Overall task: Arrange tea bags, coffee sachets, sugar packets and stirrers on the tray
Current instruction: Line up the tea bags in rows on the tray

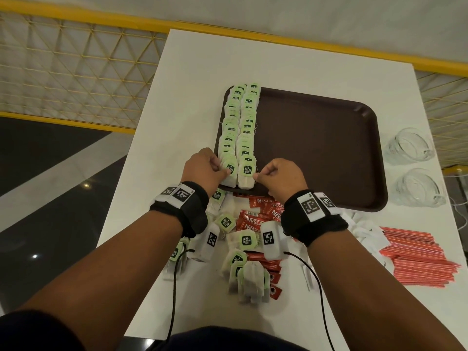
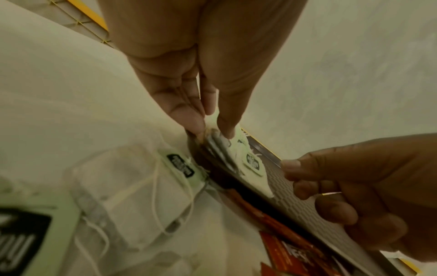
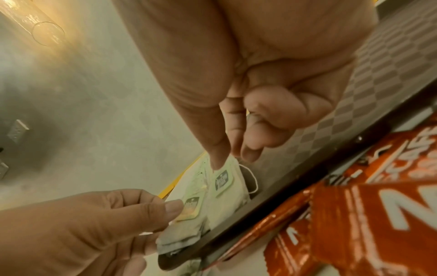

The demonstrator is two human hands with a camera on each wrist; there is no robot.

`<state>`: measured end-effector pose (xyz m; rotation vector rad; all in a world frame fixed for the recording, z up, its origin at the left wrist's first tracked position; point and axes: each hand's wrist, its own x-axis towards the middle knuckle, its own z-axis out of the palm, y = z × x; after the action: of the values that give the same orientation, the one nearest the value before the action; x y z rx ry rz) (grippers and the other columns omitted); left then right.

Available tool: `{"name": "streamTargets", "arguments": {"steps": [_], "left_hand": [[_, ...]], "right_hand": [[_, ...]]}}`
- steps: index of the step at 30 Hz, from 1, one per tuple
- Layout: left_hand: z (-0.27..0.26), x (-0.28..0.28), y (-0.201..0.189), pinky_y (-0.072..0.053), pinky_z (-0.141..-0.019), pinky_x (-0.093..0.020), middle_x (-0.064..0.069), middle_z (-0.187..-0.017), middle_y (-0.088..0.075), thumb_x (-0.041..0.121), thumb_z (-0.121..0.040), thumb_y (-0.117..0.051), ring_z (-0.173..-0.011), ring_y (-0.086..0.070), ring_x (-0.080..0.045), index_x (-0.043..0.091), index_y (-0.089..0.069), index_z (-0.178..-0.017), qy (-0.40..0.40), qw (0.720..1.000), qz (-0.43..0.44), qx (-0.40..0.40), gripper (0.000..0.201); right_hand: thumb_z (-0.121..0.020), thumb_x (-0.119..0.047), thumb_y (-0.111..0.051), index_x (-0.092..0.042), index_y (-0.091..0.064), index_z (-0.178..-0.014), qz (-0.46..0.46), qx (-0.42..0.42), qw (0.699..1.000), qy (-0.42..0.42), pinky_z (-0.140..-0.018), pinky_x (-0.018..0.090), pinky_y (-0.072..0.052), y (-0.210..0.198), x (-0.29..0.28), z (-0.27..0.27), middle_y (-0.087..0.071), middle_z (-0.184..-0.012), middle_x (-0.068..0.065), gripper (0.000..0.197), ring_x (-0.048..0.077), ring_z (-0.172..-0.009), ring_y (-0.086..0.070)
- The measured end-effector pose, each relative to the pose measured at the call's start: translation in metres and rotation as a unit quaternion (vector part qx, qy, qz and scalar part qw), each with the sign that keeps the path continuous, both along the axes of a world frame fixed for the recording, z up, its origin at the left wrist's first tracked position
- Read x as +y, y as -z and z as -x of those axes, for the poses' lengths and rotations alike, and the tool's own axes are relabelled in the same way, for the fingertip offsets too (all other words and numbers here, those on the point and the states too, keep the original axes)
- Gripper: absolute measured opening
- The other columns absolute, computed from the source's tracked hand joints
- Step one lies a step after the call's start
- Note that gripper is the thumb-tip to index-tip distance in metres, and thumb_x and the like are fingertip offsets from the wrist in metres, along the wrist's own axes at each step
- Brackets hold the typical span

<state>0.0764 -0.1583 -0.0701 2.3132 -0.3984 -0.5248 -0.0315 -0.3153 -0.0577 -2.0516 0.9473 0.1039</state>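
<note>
Nearest, loose paper tea bags (image 1: 245,241) and glossy red coffee sachets (image 1: 249,222) lie scattered on the white counter (image 1: 177,97). Beyond them, the left hand (image 1: 202,168) pinches the nearest tea bag of the left row (image 1: 229,171); the right hand (image 1: 282,177) pinches the right row's front bag (image 1: 247,173) at its edge. Both overlapping rows run lengthwise away along the left side of the textured brown tray (image 1: 329,148), green tags facing up.

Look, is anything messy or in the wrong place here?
Yes. The tea bags on the tray sit in two neat rows, but loose tea bags and red coffee sachets lie jumbled together on the table, some overlapping. Nothing looks spilled or torn.
</note>
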Motion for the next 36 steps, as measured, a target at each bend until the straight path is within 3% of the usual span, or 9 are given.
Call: {"name": "streamTargets", "arguments": {"steps": [3, 9, 14, 17, 20, 24, 26, 30, 36], "left_hand": [[-0.002, 0.002, -0.006, -0.036, -0.060, -0.024, 0.001, -0.089, -0.060, 0.033, -0.085, -0.072, -0.079, -0.054, -0.016, 0.016, -0.055, -0.089, 0.018, 1.000, -0.010, -0.008, 0.024], [-0.005, 0.025, -0.023, -0.040, -0.075, -0.029, 0.000, -0.096, -0.064, 0.037, -0.093, -0.061, -0.090, -0.058, -0.018, 0.016, -0.060, -0.091, 0.118, 0.992, -0.046, -0.004, 0.021], [0.005, 0.067, -0.036, -0.046, -0.077, -0.030, 0.004, -0.096, -0.063, 0.036, -0.093, -0.062, -0.086, -0.057, -0.016, 0.018, -0.063, -0.095, 0.222, 0.970, -0.099, 0.030, 0.018], [0.012, 0.090, -0.038, -0.045, -0.068, -0.024, 0.006, -0.099, -0.062, 0.035, -0.090, -0.067, -0.086, -0.062, -0.016, 0.022, -0.064, -0.099, 0.265, 0.953, -0.139, 0.052, 0.016], [0.016, 0.114, -0.032, -0.043, -0.072, -0.023, 0.002, -0.106, -0.057, 0.034, -0.087, -0.071, -0.090, -0.060, -0.017, 0.020, -0.063, -0.109, 0.276, 0.942, -0.185, 0.043, 0.028], [0.026, 0.138, -0.023, -0.046, -0.085, -0.029, 0.004, -0.108, -0.051, 0.045, -0.074, -0.080, -0.096, -0.054, -0.016, 0.022, -0.057, -0.118, 0.256, 0.940, -0.220, 0.043, 0.055], [0.035, 0.142, -0.019, -0.047, -0.090, -0.034, 0.002, -0.111, -0.051, 0.041, -0.072, -0.083, -0.101, -0.054, -0.019, 0.021, -0.054, -0.122, 0.269, 0.932, -0.242, 0.031, 0.061], [0.046, 0.142, -0.014, -0.048, -0.087, -0.033, 0.000, -0.115, -0.054, 0.025, -0.074, -0.082, -0.104, -0.056, -0.020, 0.021, -0.053, -0.125, 0.278, 0.931, -0.236, 0.004, 0.059], [0.048, 0.137, -0.011, -0.047, -0.078, -0.034, 0.004, -0.099, -0.053, 0.026, -0.071, -0.082, -0.089, -0.054, -0.020, 0.017, -0.059, -0.109, 0.266, 0.940, -0.213, 0.024, 0.046]], "right_hand": [[-0.083, -0.033, -0.073, -0.017, -0.063, -0.083, 0.006, -0.009, 1.000, -0.024, -0.077, 0.044, -0.058, -0.008, -0.001, 0.006, -0.065, -0.084, -0.001, 0.019, 0.015, -0.082, -0.063], [-0.084, -0.031, -0.073, -0.019, -0.067, -0.089, -0.007, 0.002, 0.987, -0.162, -0.069, 0.027, -0.050, -0.033, 0.008, 0.036, -0.068, -0.080, 0.000, 0.014, 0.009, -0.072, -0.062], [-0.081, -0.032, -0.076, -0.027, -0.067, -0.092, -0.023, 0.075, 0.949, -0.307, -0.068, 0.025, -0.049, -0.031, 0.034, 0.079, -0.067, -0.082, -0.009, 0.015, 0.004, -0.075, -0.061], [-0.084, -0.040, -0.070, -0.030, -0.064, -0.103, 0.037, 0.097, 0.917, -0.385, -0.071, 0.022, -0.047, -0.024, 0.052, 0.102, -0.061, -0.093, -0.015, 0.022, 0.003, -0.083, -0.056], [-0.088, -0.039, -0.065, -0.028, -0.062, -0.108, 0.071, 0.079, 0.911, -0.398, -0.067, 0.017, -0.039, -0.020, 0.068, 0.104, -0.056, -0.097, -0.014, 0.023, 0.005, -0.086, -0.053], [-0.091, -0.035, -0.062, -0.025, -0.062, -0.111, 0.081, 0.043, 0.918, -0.387, -0.074, 0.025, -0.043, -0.023, 0.084, 0.080, -0.059, -0.101, -0.007, 0.022, 0.011, -0.090, -0.056], [-0.091, -0.036, -0.062, -0.024, -0.063, -0.110, 0.096, 0.041, 0.914, -0.393, -0.078, 0.029, -0.045, -0.024, 0.090, 0.065, -0.059, -0.102, -0.004, 0.022, 0.015, -0.093, -0.057], [-0.091, -0.035, -0.060, -0.021, -0.061, -0.111, 0.112, 0.045, 0.898, -0.423, -0.084, 0.032, -0.046, -0.023, 0.102, 0.039, -0.060, -0.110, 0.001, 0.024, 0.021, -0.101, -0.057], [-0.091, -0.031, -0.059, -0.021, -0.061, -0.109, 0.125, 0.029, 0.891, -0.436, -0.074, 0.025, -0.035, -0.020, 0.113, 0.022, -0.060, -0.103, -0.001, 0.021, 0.018, -0.097, -0.056]]}}
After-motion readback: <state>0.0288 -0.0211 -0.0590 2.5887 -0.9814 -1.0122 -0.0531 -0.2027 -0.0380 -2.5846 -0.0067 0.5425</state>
